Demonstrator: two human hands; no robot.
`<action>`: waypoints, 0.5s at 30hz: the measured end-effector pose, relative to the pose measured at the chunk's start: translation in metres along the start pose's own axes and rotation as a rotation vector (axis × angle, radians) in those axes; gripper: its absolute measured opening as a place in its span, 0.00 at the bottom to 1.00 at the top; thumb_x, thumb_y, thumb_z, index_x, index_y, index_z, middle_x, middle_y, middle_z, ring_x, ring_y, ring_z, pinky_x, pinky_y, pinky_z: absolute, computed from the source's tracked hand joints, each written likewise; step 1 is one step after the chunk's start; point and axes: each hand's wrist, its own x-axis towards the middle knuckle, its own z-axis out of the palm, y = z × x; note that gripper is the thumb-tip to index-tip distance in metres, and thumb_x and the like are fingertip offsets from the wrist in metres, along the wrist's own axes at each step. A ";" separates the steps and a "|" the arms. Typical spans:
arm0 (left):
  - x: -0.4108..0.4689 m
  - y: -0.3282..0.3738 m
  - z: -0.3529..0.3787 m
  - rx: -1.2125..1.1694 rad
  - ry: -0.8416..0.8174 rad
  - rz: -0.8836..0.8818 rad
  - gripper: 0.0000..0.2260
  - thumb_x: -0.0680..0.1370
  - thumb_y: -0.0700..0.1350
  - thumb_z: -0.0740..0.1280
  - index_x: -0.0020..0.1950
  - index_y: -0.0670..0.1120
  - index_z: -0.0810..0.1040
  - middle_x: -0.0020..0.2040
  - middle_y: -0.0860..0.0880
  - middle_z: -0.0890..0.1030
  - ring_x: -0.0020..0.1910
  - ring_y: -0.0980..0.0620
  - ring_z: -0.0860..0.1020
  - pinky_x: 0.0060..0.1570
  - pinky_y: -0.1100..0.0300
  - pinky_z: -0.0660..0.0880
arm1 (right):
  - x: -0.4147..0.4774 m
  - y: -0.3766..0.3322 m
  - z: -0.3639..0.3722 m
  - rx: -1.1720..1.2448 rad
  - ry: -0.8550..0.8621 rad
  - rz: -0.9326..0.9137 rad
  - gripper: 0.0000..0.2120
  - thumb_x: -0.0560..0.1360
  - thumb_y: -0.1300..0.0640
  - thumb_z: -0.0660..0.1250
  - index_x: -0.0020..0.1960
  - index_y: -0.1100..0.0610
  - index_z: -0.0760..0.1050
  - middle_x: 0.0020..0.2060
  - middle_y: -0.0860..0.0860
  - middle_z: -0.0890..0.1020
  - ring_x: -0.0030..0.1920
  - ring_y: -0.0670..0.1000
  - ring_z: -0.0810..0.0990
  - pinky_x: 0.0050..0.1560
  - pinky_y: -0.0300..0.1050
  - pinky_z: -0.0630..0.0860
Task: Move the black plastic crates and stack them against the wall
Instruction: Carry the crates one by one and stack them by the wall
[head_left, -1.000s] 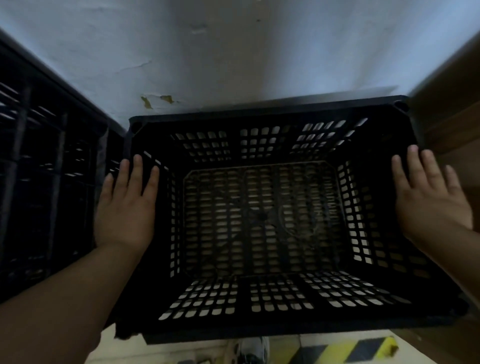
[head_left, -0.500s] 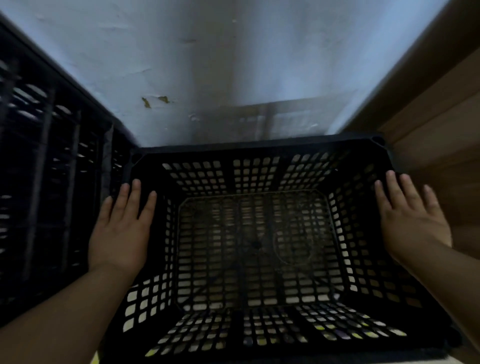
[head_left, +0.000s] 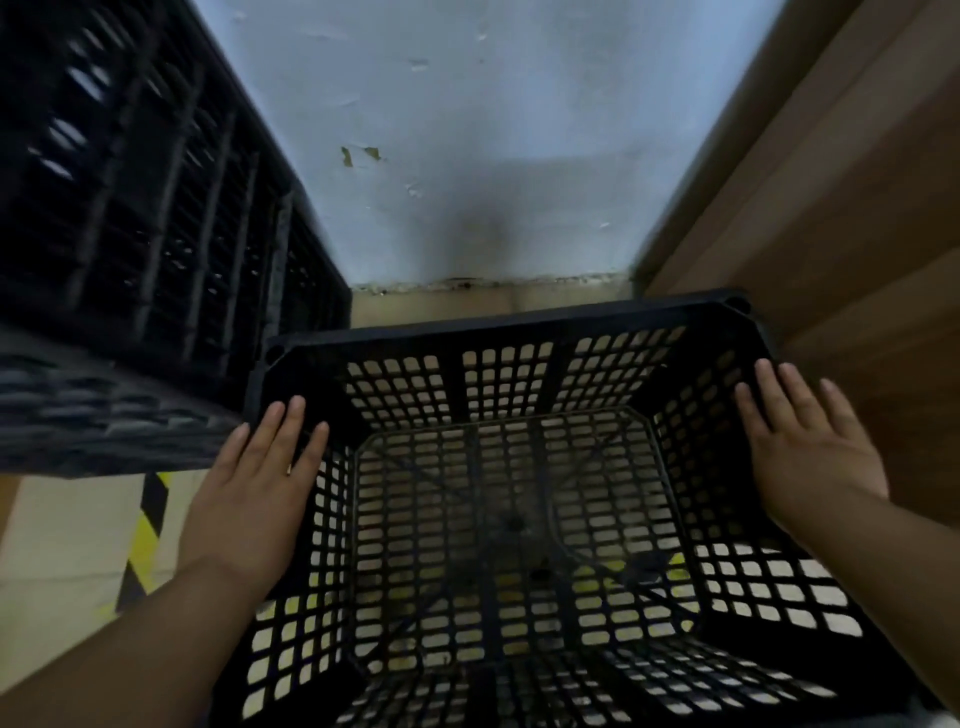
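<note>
An empty black plastic crate (head_left: 509, 325) with lattice walls and floor fills the lower middle, seen from above. My left hand (head_left: 254, 488) lies flat on its left rim with straight fingers. My right hand (head_left: 810, 447) presses flat against its right rim, fingers straight too. Whether the thumbs hook under the rim is hidden. The crate's far rim sits a short way from the white wall (head_left: 467, 156), with a strip of floor showing between them.
A stack of black crates (head_left: 145, 218) rises on the left against the wall. A brown cardboard box (head_left: 841, 218) stands close on the right. Pale floor with yellow-black hazard tape (head_left: 145, 525) shows at lower left and through the crate's floor.
The crate has sunk lower between the stack and the box, with both hands staying on its side rims. The wall's base and the floor have come into view.
</note>
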 end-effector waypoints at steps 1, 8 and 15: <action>-0.012 0.001 -0.001 0.009 -0.014 0.010 0.37 0.77 0.40 0.56 0.69 0.48 0.27 0.70 0.44 0.25 0.69 0.49 0.27 0.53 0.55 0.15 | -0.010 0.000 0.000 -0.011 0.001 -0.001 0.28 0.78 0.57 0.41 0.69 0.58 0.25 0.67 0.55 0.24 0.74 0.54 0.30 0.42 0.50 0.11; -0.104 -0.009 -0.007 -0.001 0.064 0.053 0.48 0.52 0.31 0.77 0.70 0.42 0.64 0.73 0.39 0.61 0.75 0.45 0.52 0.72 0.55 0.36 | -0.108 0.007 0.010 0.002 -0.007 0.037 0.31 0.79 0.58 0.47 0.67 0.59 0.25 0.66 0.57 0.23 0.73 0.54 0.28 0.41 0.50 0.12; -0.177 -0.017 -0.080 0.066 -0.029 -0.039 0.40 0.77 0.38 0.59 0.66 0.49 0.24 0.67 0.44 0.22 0.67 0.50 0.25 0.51 0.56 0.15 | -0.194 0.026 0.001 0.097 0.051 0.055 0.29 0.79 0.60 0.45 0.73 0.60 0.30 0.65 0.56 0.24 0.74 0.54 0.30 0.41 0.49 0.12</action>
